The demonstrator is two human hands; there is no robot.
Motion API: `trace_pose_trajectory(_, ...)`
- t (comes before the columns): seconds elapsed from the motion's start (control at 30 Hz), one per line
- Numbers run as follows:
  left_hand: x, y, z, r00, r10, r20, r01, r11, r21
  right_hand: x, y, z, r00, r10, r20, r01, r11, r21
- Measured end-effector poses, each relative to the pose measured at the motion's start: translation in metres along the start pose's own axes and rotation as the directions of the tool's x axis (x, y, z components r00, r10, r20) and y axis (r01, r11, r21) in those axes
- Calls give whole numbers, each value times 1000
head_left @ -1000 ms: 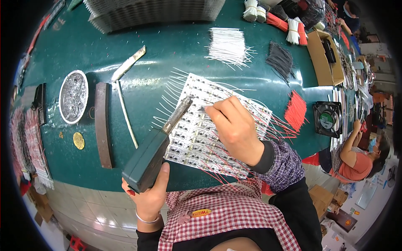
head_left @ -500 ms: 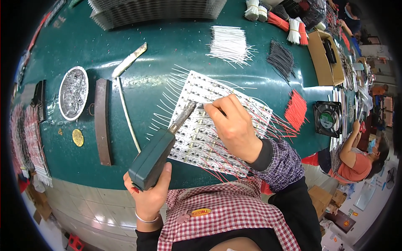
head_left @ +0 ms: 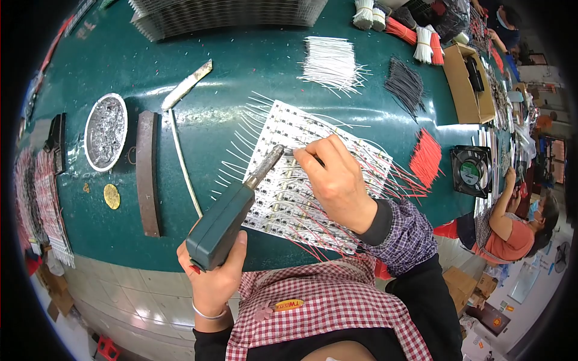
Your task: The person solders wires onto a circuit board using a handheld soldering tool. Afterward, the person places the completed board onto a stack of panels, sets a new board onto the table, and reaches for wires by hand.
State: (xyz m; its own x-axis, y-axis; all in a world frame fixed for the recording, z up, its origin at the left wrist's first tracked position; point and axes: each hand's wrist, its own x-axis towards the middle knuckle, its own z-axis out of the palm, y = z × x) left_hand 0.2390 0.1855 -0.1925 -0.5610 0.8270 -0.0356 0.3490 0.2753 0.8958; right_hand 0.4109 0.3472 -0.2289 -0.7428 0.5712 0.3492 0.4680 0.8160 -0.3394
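My left hand [head_left: 214, 280] is closed round the dark green body of a soldering gun [head_left: 221, 225]. Its metal tip points up and right, resting on or just over a white circuit board panel [head_left: 265, 210] with many small black parts. Thumb and fingers of my right hand [head_left: 334, 180] are pinched together beside the tip, on what looks like a thin wire; most of it is hidden by the fingers. White wires [head_left: 238, 141] stick out past the panel's left edge, and red wires [head_left: 307, 249] trail over its lower and right edges.
Loose piles of white wires [head_left: 330, 63], black wires [head_left: 404, 84] and red wires [head_left: 425, 157] lie beyond the panel. At left are an oval dish of solder scraps [head_left: 90, 133] and a brown bar [head_left: 147, 180]. A fan [head_left: 471, 171] stands right; a co-worker [head_left: 512, 231] sits past it.
The soldering gun has shifted slightly up and right, its tip closer to my right fingertips. My right hand stays almost in place.
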Motion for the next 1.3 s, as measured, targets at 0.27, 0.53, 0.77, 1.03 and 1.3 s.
trace_pose_trajectory(0.27,-8,1,-4,970,-229,-80,208,954,-218,1,0,1,1000,-13,-28,13,1000,-4)
trace_pose_trajectory(0.53,-9,-3,-5,984,-172,-39,164,974,-154,0,0,3,999,-21,-43,20,1000,-13)
trace_pose_trajectory(0.77,-14,-18,-9,999,11,-39,-14,997,-80,0,-5,-5,996,-26,-84,25,999,-22)
trace_pose_trajectory(1.03,2,0,5,994,-79,-78,58,969,-239,9,6,-2,998,-21,-59,21,1000,-3)
trace_pose_trajectory(1.3,11,0,15,998,-38,-43,25,960,-278,9,9,-1,998,-58,9,59,996,-67)
